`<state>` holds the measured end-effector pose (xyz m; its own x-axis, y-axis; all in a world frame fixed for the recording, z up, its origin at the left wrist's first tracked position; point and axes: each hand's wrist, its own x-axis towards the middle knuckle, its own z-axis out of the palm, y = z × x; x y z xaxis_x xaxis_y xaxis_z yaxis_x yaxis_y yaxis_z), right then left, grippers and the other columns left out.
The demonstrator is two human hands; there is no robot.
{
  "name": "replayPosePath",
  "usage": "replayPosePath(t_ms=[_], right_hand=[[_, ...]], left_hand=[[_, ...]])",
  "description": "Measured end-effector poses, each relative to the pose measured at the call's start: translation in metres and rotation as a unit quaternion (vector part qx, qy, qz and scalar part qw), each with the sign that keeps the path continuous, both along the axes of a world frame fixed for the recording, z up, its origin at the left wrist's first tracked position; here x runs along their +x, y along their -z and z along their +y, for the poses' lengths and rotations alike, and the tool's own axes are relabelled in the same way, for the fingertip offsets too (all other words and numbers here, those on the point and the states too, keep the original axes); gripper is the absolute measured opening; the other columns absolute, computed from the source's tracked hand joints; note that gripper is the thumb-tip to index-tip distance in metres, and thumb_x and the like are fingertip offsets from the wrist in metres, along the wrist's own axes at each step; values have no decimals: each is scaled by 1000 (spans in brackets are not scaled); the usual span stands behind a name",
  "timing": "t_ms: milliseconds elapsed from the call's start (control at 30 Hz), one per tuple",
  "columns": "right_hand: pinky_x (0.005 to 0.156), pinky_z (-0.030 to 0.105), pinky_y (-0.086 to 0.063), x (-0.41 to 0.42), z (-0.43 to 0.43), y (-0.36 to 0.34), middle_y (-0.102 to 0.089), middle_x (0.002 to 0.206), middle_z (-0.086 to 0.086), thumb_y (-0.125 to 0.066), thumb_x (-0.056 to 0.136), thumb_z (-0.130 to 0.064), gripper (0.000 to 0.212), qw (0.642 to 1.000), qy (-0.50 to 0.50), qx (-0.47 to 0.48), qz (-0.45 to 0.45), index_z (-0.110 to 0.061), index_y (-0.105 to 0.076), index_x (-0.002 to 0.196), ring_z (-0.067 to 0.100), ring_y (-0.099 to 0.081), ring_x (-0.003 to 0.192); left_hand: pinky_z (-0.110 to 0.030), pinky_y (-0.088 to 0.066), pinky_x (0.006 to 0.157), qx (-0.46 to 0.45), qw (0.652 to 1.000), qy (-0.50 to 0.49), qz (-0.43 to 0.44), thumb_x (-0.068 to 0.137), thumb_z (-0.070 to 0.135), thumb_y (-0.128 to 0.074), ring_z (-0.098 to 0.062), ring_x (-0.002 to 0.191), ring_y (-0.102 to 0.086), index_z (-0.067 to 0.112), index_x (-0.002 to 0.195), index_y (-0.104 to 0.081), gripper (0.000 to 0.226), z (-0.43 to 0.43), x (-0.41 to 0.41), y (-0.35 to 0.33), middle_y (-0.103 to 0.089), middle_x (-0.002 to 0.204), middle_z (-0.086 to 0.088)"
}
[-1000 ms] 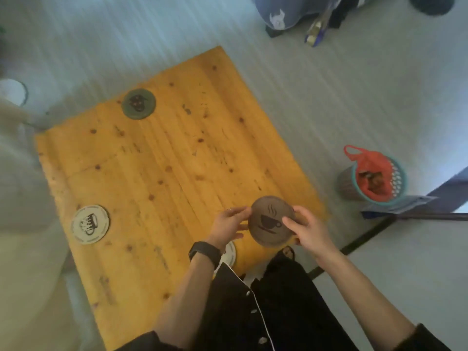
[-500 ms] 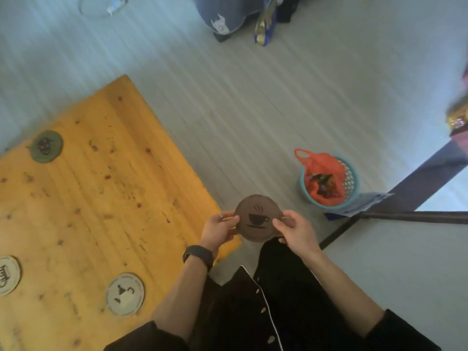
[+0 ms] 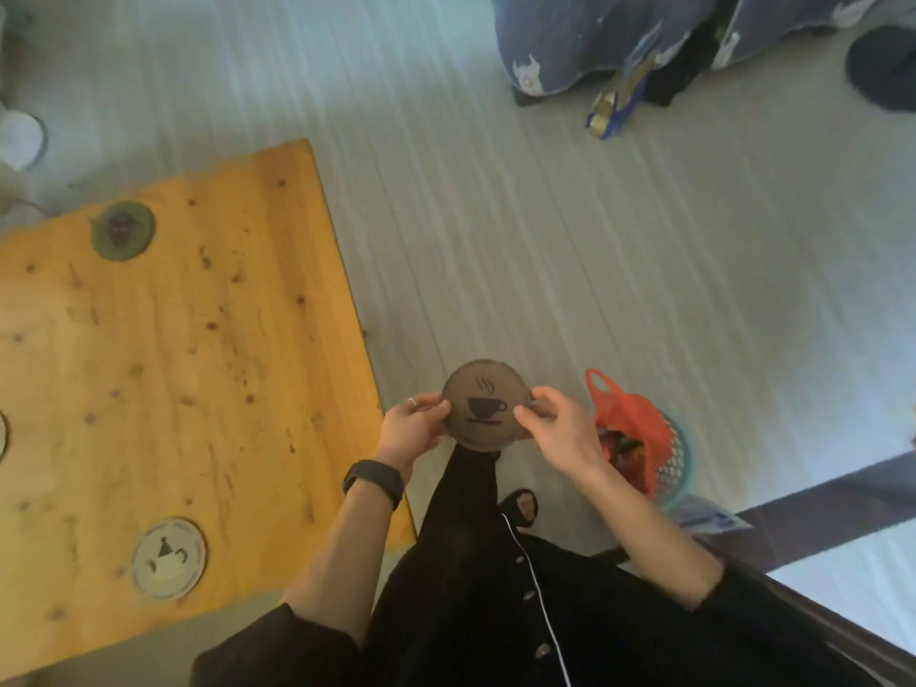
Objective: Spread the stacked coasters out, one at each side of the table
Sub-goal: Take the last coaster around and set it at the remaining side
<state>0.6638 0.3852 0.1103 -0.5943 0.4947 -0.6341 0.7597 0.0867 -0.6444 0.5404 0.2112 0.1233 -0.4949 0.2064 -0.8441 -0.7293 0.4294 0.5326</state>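
A round brown coaster (image 3: 485, 408) with a black steaming-cup print hangs in the air over the floor, to the right of the wooden table (image 3: 163, 389). My left hand (image 3: 412, 431) pinches its left edge and my right hand (image 3: 555, 428) pinches its right edge. On the table a green coaster (image 3: 123, 230) lies near the far edge. A white coaster (image 3: 168, 558) lies near the near edge. A sliver of another coaster (image 3: 2, 433) shows at the frame's left border.
A teal basket (image 3: 669, 468) lined with an orange bag stands on the floor right of my hands. Blue fabric and a dark bag (image 3: 619, 47) lie at the top right. A dark rail (image 3: 818, 508) crosses the right. My dark-clothed legs fill the bottom.
The view has swung right, so the table slid to the left of the frame. Both hands kept hold of the brown coaster, which is now past the table's right edge, over the floor.
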Motion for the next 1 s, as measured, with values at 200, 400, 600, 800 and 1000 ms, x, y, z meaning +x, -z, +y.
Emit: replayPosePath(t_ms=[200,400,600,800,1000], right_hand=[[66,15,-44,-124,24,-2,-68,90,-20,-69,91,-35,16,990,-136,21,18,-37,-57,101,-11,-62,72],[59,11,-42,-247,21,-11,-66,79,-25,-71,90,-34,15,964,-262,30,36,-42,-58,88,-13,-63,69],[61,15,-44,-351,-5,-2,-67,83,-21,-72,88,-38,15,895,-443,40,43,-39,-59,95,-6,-64,75],[79,34,-55,-430,-44,21,-68,89,-13,-72,89,-33,14,781,-624,21,21,-32,-61,97,16,-69,91],[78,27,-46,-466,-87,49,-63,95,-10,-65,94,-29,19,666,-744,41,29,-22,-66,112,10,-59,89]], left_hand=[[-32,-47,77,8,993,-115,3,91,24,-66,-16,92,-67,18,113,-62,23,-4,-70,0,-70,100,-1],[-32,-47,70,-7,970,-243,28,90,26,-68,-16,86,-68,15,109,-64,22,-17,-132,-4,-71,101,-4],[-35,-48,68,-33,905,-424,30,91,25,-67,-17,79,-66,14,106,-64,19,-27,-152,2,-71,93,-2],[-31,-50,65,-77,788,-611,5,93,21,-65,-17,82,-65,13,109,-62,18,-13,-162,9,-67,93,0],[-41,-53,88,-173,750,-639,-17,94,27,-63,-27,100,-66,11,115,-65,26,-2,-161,35,-71,107,-12]])
